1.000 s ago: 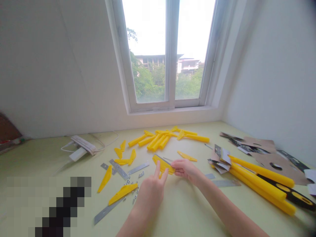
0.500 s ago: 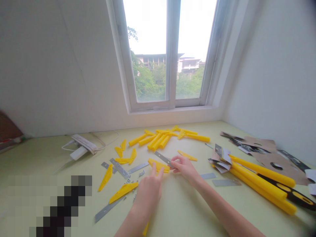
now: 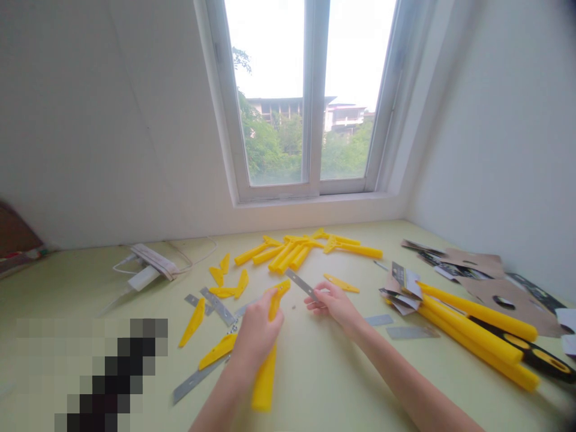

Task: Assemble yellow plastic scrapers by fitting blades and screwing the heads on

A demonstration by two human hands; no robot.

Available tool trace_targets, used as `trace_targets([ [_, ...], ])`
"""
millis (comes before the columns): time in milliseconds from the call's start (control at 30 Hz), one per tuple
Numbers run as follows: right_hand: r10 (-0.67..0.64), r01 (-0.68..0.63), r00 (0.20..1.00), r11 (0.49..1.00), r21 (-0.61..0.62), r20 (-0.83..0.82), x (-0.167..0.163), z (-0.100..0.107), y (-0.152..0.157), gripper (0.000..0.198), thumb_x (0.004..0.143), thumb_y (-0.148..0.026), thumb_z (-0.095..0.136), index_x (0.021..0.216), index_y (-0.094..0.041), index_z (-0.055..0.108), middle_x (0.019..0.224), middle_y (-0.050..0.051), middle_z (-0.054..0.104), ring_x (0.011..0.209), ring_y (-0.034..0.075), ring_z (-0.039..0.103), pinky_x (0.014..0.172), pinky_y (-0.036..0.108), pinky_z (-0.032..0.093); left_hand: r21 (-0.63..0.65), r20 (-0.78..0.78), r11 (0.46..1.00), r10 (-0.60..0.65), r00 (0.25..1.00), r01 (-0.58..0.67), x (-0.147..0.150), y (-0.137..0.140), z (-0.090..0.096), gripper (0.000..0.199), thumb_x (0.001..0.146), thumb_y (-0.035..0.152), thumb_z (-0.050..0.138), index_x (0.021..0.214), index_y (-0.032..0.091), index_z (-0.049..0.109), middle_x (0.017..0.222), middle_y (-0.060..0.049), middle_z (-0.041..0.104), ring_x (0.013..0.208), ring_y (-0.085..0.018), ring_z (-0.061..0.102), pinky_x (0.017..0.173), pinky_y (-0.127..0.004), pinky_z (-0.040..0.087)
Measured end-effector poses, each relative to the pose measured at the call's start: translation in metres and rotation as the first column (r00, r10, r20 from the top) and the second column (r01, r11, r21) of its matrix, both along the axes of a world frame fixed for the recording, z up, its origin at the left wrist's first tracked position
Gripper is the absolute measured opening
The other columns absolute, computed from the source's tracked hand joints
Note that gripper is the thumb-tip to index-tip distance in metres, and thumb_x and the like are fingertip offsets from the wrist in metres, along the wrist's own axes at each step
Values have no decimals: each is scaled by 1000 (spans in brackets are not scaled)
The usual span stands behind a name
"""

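Note:
My left hand (image 3: 258,330) is closed round a yellow plastic scraper handle (image 3: 264,378). The thick round grip points down toward me, and the flared head shows above my fingers, tilted. My right hand (image 3: 330,300) pinches a flat grey metal blade (image 3: 300,284) at one end. Its free end points up and left, near the handle's head but apart from it. Just beyond the right hand lies a loose yellow head plate (image 3: 341,283). Beside my left hand are another yellow plate (image 3: 216,352), a long blade (image 3: 198,382) and small screws (image 3: 233,327), partly hidden by my wrist.
Several yellow handles (image 3: 283,255) are piled below the window. More yellow plates and blades lie at left, near a white power strip (image 3: 153,262). Yellow tubes (image 3: 472,330), cardboard packaging (image 3: 477,264) and a black-and-yellow handle (image 3: 526,351) occupy the right side.
My left hand has moved left and wrapped round the yellow handle, turning it so the head stands tilted and the grip shows. The right hand keeps the blade and has barely moved.

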State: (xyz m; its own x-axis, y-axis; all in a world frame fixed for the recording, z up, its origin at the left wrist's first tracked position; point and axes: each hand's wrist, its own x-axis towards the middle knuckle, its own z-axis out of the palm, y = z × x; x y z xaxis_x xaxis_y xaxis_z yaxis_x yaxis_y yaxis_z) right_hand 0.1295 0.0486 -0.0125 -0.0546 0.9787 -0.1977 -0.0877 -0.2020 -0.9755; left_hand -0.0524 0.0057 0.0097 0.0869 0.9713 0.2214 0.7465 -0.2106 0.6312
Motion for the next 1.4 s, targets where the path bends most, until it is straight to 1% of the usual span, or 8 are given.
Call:
trace_targets([
  [100, -2, 2, 1000, 1000, -6, 8, 1, 3, -1, 12, 76, -23, 56, 72, -18, 45, 66, 5, 68, 60, 14, 64, 56, 24, 49, -46, 316, 990, 139, 938, -131, -10, 8, 4, 39, 72, 24, 54, 110, 22, 54, 110, -9, 60, 71, -17, 63, 64, -28, 48],
  [233, 4, -4, 1000, 999, -32, -1, 1, 6, -2, 9, 78, -20, 52, 72, -18, 45, 68, 6, 68, 61, 13, 64, 58, 23, 49, -257, 753, 959, 274, 598, -116, -20, 16, 11, 39, 74, 24, 54, 112, 18, 48, 90, -9, 65, 46, -10, 57, 45, -22, 46],
  [300, 4, -5, 1000, 999, -44, -7, 2, 6, -2, 8, 78, -19, 51, 72, -18, 46, 69, 6, 68, 62, 13, 64, 58, 23, 49, -355, 847, 933, 351, 398, -68, -24, 20, 13, 33, 76, 19, 51, 109, 14, 48, 72, -5, 64, 46, -9, 57, 45, -19, 46],
  [400, -4, 3, 1000, 999, -37, -12, 3, 6, -2, 7, 77, -18, 52, 72, -18, 47, 68, 6, 68, 61, 13, 63, 58, 23, 49, -448, 886, 894, 442, 140, 9, -26, 26, 13, 24, 75, 11, 48, 99, 13, 50, 68, -2, 62, 49, -9, 59, 46, -17, 46],
  [500, -8, 7, 1000, 1000, -26, -19, 3, 6, -2, 6, 77, -17, 52, 73, -18, 48, 67, 5, 68, 61, 12, 63, 58, 22, 50, -480, 877, 869, 480, 26, 119, -27, 29, 10, 19, 77, 8, 43, 94, 11, 51, 69, -4, 62, 50, -10, 58, 46, -17, 47],
  [833, -17, 16, 1000, 999, -36, -9, 3, 2, 1, 5, 77, -18, 53, 75, -18, 49, 65, 5, 67, 61, 13, 63, 56, 22, 50, -476, 879, 870, 470, 76, 127, -26, 32, -3, 29, 75, 7, 44, 102, 14, 45, 81, -8, 64, 47, -10, 57, 45, -20, 45],
  [1133, -10, 10, 1000, 1000, -13, -27, 4, 5, -1, 23, 65, -13, 59, 89, -13, 58, 74, 7, 67, 64, 13, 61, 63, 24, 48, -453, 842, 878, 366, 396, 153, -13, 19, 2, 35, 73, 16, 49, 108, 19, 46, 104, -8, 59, 50, -8, 57, 51, -22, 46],
  [1400, 41, -28, 995, 990, 137, -89, 7, 1, 4, 19, 65, -28, 62, 79, -15, 64, 87, 6, 67, 90, 19, 58, 80, 28, 42, -385, 867, 857, 209, 452, 342, -2, 16, 5, 37, 69, 18, 47, 106, 18, 44, 102, -8, 59, 45, -8, 54, 45, -22, 40],
])
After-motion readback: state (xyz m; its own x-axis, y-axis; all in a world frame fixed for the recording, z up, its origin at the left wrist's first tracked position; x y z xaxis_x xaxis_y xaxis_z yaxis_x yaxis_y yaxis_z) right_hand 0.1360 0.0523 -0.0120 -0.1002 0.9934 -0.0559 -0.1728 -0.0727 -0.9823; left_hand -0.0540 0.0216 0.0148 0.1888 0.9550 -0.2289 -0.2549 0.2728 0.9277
